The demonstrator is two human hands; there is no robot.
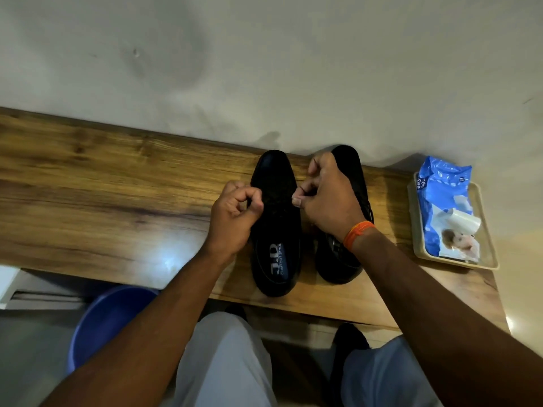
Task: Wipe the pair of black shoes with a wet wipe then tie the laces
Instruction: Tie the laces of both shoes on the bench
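Shoes: two, black, smooth with a dull sheen, rounded toes toward the wall, side by side on the wood-grain bench. Left shoe shows a printed insole; right shoe is partly covered. Hands: two; left hand and right hand, each grip curled, pinching at the left shoe's lacing; laces too dark to make out. Tray: one, beige, rectangular, holding one blue crinkled wipes pack. Bucket: one, blue, round, below.
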